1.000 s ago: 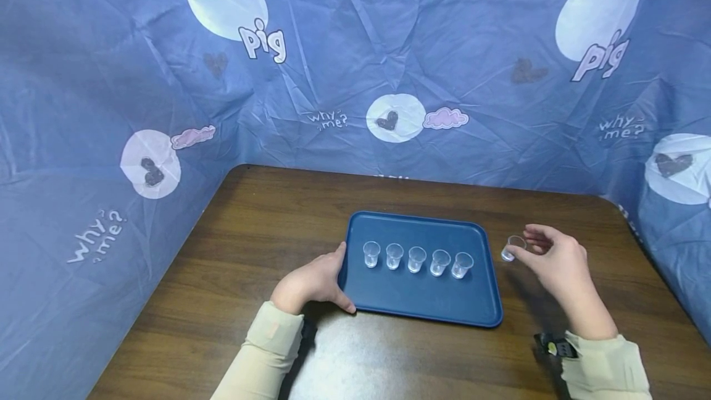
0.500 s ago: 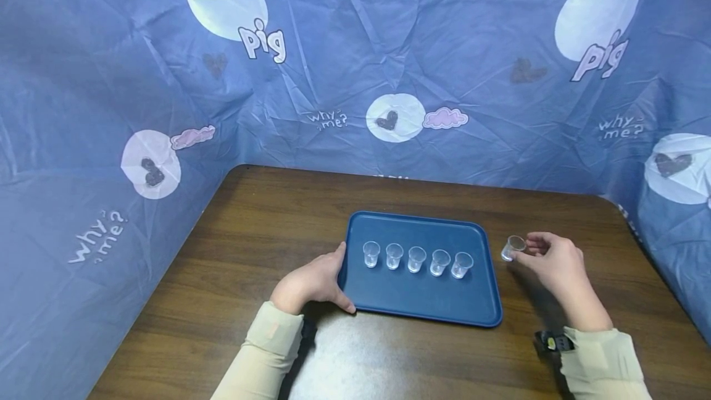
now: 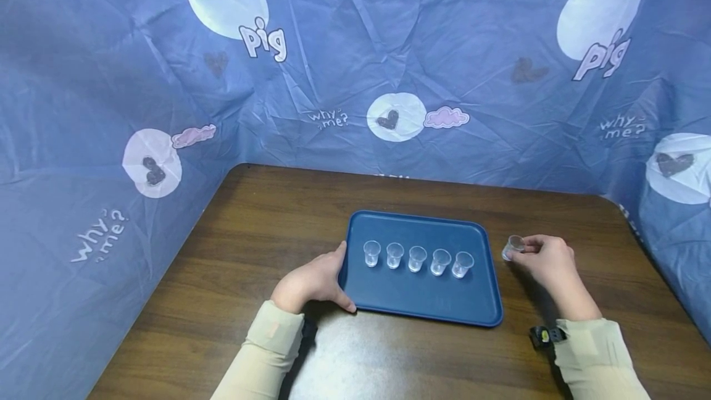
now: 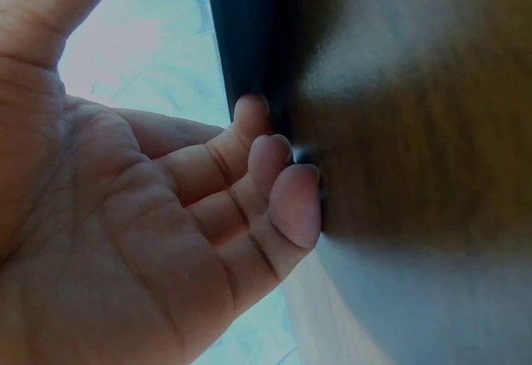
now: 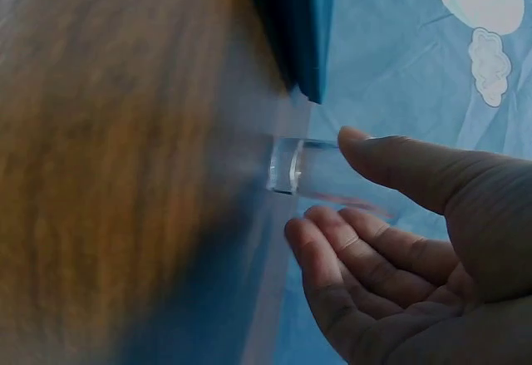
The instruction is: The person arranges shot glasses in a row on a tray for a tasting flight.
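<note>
My left hand (image 3: 313,279) rests against the left side of a blue tray (image 3: 422,301), thumb near its front corner. In the left wrist view the fingertips (image 4: 295,203) touch the tray's edge, slightly bent. Several small clear cups (image 3: 417,259) stand upright in a row on the tray. Right of the tray, my right hand (image 3: 550,261) pinches another small clear cup (image 3: 512,248) between thumb and fingers. In the right wrist view the thumb (image 5: 391,161) overlaps this cup (image 5: 287,165) near its mouth, with the other fingers on its opposite side; their exact contact is partly hidden.
A brown wooden table (image 3: 266,221) lies under everything. Blue printed cloth (image 3: 311,79) hangs behind it and on both sides. Dark wrist straps show at the cuffs of the pale sleeves (image 3: 594,350).
My right hand has lowered and moved slightly left, its thumb and fingers closing in on the cup beside the tray. That cup, the tray and my left hand stay in place.
</note>
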A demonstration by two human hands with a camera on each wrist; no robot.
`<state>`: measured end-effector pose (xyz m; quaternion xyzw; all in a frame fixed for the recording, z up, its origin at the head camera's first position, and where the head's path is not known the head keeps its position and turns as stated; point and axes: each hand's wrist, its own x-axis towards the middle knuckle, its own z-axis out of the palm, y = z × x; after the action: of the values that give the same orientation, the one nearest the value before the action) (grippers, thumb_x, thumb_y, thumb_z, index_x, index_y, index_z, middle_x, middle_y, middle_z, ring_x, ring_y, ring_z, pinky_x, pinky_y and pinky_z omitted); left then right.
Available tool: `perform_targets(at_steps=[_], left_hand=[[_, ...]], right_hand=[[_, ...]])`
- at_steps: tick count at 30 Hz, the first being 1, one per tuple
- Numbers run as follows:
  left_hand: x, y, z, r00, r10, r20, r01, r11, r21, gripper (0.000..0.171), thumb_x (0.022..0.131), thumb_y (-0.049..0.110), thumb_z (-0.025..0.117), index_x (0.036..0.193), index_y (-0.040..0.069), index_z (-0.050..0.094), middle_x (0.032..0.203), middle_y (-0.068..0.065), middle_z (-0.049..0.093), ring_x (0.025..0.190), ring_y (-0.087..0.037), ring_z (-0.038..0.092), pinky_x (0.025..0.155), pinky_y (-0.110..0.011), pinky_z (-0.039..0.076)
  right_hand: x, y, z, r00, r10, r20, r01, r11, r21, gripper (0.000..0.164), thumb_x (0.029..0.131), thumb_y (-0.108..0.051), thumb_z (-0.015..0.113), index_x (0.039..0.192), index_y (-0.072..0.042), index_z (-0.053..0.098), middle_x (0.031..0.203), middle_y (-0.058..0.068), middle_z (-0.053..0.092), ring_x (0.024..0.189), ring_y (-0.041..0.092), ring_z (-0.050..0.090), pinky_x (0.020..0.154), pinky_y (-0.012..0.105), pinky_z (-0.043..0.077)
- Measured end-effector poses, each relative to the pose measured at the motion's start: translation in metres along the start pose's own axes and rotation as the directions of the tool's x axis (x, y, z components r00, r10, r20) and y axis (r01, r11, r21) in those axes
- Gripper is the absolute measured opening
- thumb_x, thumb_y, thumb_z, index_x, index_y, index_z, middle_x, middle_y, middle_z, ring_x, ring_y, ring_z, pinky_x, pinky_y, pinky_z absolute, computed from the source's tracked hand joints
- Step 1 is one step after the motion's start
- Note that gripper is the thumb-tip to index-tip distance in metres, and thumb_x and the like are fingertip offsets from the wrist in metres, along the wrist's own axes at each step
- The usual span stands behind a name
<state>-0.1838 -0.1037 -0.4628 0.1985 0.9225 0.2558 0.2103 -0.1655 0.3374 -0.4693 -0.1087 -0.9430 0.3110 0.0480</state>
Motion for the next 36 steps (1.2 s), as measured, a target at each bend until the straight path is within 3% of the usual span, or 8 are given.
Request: perform_targets(at_steps=[8, 16, 23, 29, 36], left_hand=[[0.000, 0.000, -0.001, 1.000, -0.004, 0.001, 0.004, 1.000, 0.010, 0.136, 0.062, 0.034, 0.101, 0.157, -0.011, 0.014, 0.154, -0.028, 0.037, 0.140, -0.035, 0.040, 0.113, -0.043, 0.033], [0.001, 0.001, 0.000, 1.000, -0.012, 0.008, 0.012, 1.000, 0.013, 0.136, 0.062, 0.034, 0.100, 0.158, -0.010, 0.014, 0.155, -0.027, 0.036, 0.140, -0.035, 0.039, 0.114, -0.043, 0.033], [0.001, 0.000, 0.000, 1.000, -0.019, 0.011, 0.019, 1.000, 0.013, 0.136, 0.063, 0.035, 0.100, 0.158, -0.010, 0.013, 0.156, -0.027, 0.035, 0.141, -0.035, 0.038, 0.114, -0.043, 0.032], [0.002, 0.000, 0.000, 1.000, -0.019, 0.006, 0.019, 1.000, 0.015, 0.136, 0.062, 0.035, 0.100, 0.158, -0.010, 0.014, 0.156, -0.027, 0.036, 0.141, -0.034, 0.038, 0.114, -0.042, 0.032], [0.001, -0.001, 0.000, 1.000, -0.014, 0.004, 0.014, 1.000, 0.013, 0.137, 0.062, 0.035, 0.100, 0.158, -0.010, 0.014, 0.155, -0.027, 0.036, 0.141, -0.035, 0.039, 0.114, -0.042, 0.033]], right_hand=[[0.001, 0.001, 0.004, 1.000, -0.015, -0.016, 0.015, 1.000, 0.000, 0.042, 0.086, -0.025, 0.084, 0.106, 0.009, 0.071, 0.092, 0.020, 0.073, 0.093, 0.041, 0.064, 0.078, 0.054, 0.047], [-0.002, 0.001, 0.004, 1.000, -0.011, -0.015, 0.011, 1.000, 0.007, 0.036, 0.087, -0.022, 0.082, 0.105, 0.007, 0.071, 0.092, 0.018, 0.072, 0.094, 0.041, 0.060, 0.082, 0.056, 0.040], [-0.010, -0.009, 0.002, 0.997, -0.064, -0.047, 0.065, 0.998, 0.014, 0.034, 0.087, -0.020, 0.083, 0.105, 0.007, 0.072, 0.090, 0.016, 0.073, 0.084, 0.032, 0.069, 0.064, 0.038, 0.052], [-0.018, -0.022, 0.000, 0.990, -0.142, 0.005, 0.142, 0.989, 0.027, 0.033, 0.088, -0.021, 0.082, 0.105, 0.005, 0.072, 0.091, 0.014, 0.073, 0.083, 0.029, 0.070, 0.063, 0.035, 0.056], [-0.026, -0.033, 0.004, 0.981, -0.182, 0.060, 0.179, 0.982, 0.053, 0.030, 0.086, -0.019, 0.083, 0.102, 0.003, 0.072, 0.087, 0.008, 0.072, 0.080, 0.024, 0.069, 0.062, 0.033, 0.055]])
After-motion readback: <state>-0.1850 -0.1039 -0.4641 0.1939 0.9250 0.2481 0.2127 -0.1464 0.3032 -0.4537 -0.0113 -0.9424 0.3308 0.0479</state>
